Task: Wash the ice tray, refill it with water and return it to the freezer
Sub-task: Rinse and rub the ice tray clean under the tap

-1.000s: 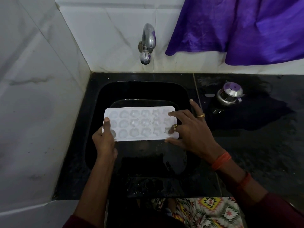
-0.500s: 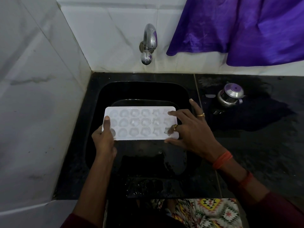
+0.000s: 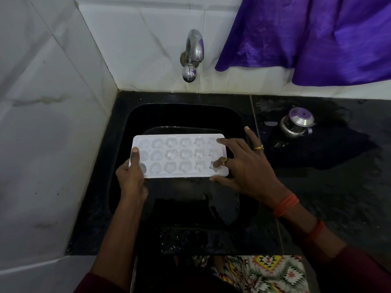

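A white ice tray (image 3: 175, 157) with shaped cells is held level over the black sink (image 3: 184, 115). My left hand (image 3: 131, 176) grips its left end, thumb on top. At the tray's right end my right hand (image 3: 243, 166) rests with fingers spread, fingertips on the cells and thumb under the near edge. The chrome tap (image 3: 191, 56) sticks out of the wall above the sink; no water runs from it.
A small steel pot with a lid (image 3: 297, 124) stands on the wet black counter (image 3: 338, 176) to the right. Purple cloth (image 3: 317, 39) hangs on the back wall. White tiled walls close in the left and back.
Both hands and the tray stay almost still; the view has only shifted slightly.
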Motion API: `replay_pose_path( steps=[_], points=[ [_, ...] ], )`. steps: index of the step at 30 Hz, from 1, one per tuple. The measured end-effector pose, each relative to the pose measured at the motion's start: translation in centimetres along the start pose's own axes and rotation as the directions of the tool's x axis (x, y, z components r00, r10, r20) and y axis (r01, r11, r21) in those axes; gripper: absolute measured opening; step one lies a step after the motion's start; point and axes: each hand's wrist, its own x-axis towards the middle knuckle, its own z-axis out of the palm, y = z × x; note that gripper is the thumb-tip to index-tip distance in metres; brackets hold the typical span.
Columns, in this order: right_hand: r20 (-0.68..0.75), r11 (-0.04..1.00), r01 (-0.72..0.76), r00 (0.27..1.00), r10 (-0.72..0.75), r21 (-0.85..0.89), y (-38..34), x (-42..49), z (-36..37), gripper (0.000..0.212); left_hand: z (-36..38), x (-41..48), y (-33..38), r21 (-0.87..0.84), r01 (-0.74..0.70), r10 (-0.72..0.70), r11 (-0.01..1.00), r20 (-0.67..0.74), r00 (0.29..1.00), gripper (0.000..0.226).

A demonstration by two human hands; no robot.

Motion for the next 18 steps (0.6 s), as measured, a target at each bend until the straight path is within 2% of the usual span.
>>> replay_pose_path(
  steps=[5,9,13,18],
  points=[
    [0.066,1.0,0.017,0.998,-0.016,-0.009,-0.24,0.0,-0.09,0.047,0.09,-0.01,0.15,-0.004,-0.006,0.006,1.0,0.006,1.0,0.028],
    [0.122,1.0,0.011,0.992,-0.008,-0.021,-0.33,-0.06,-0.28,0.043,0.1,-0.24,0.15,-0.002,-0.003,0.003,1.0,0.005,1.0,0.027],
    [0.04,1.0,0.011,0.999,-0.012,0.01,-0.41,-0.26,-0.47,0.036,0.21,-0.46,0.24,-0.005,0.012,-0.012,1.0,0.0,1.0,0.027],
    [-0.048,0.996,0.029,0.999,-0.025,0.079,-0.61,0.11,-0.67,0.041,0.29,-0.42,0.33,0.007,0.0,0.0,1.0,-0.003,1.0,0.029]
  ],
)
